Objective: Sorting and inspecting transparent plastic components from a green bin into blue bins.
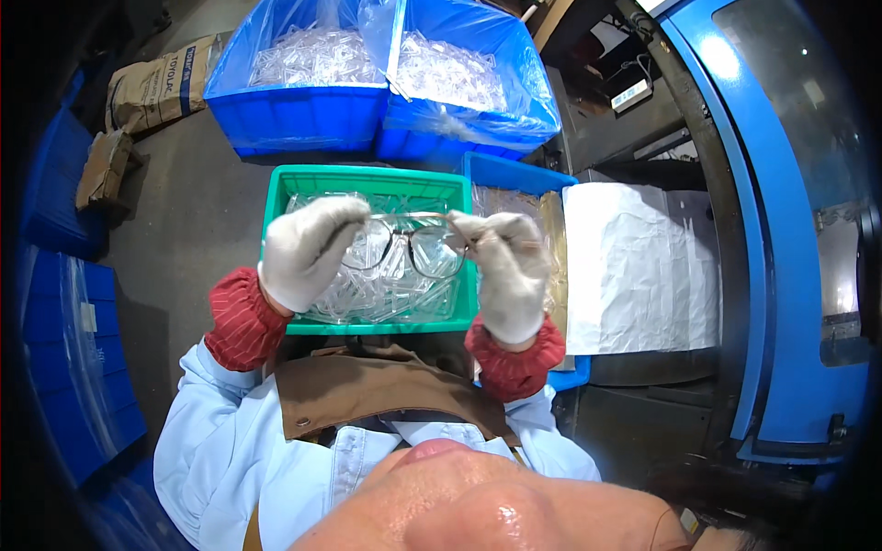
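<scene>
Grey floor (197, 207) on the left, a printed paper sack (161, 84) lying far left, blue crates (83, 340) stacked near left, and a big blue machine (799, 404) filling the right! Two blue bins (299, 115) at the far side, film-lined, brim with small clear pieces. Nearer, centre stage, a green bin (386, 327) holds more clear plastic pieces (404, 298); a blue tray (514, 174) sits just to its right, then a crumpled white sheet (638, 275). And above that green bin, here are the eyeglasses (401, 236), thin-framed, lenses side by side! The gloved left hand (310, 253) has them at the left side, fingers drawn together; the gloved right hand (510, 275) pinches the right side, fingers bent. Both hands grasp, neither spread wide.
</scene>
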The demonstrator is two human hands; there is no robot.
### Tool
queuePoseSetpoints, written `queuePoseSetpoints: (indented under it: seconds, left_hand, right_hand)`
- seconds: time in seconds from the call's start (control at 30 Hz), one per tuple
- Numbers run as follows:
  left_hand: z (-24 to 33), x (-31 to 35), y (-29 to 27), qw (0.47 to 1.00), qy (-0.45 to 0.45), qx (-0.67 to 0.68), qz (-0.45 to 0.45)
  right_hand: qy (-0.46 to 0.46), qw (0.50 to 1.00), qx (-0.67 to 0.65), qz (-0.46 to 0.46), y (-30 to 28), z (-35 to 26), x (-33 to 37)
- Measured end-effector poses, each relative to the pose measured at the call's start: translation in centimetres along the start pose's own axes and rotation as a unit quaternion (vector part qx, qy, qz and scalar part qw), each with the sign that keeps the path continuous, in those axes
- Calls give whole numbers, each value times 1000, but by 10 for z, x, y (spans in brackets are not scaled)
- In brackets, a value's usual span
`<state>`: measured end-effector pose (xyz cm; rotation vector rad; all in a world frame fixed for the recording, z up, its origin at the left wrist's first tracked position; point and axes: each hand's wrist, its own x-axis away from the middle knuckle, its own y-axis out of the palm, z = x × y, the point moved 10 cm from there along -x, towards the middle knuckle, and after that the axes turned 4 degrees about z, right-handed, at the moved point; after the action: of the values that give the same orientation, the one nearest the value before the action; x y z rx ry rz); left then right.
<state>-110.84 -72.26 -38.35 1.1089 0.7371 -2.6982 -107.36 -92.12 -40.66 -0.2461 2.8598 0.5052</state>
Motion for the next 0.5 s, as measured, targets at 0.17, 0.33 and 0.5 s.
queuePoseSetpoints:
  seconds: [0.17,0.33,0.5]
  left_hand:
    - [2,-13,-25,977,-106,168,75]
    - [53,-22,-52,968,8,233,87]
    - [69,-26,-46,989,22,149,-2]
  right_hand:
    - [-32,998,8,-44,18,-51,-4]
    - [-160,968,146,-127,51,-105,13]
    - [-253,967,7,-9,27,-118,27]
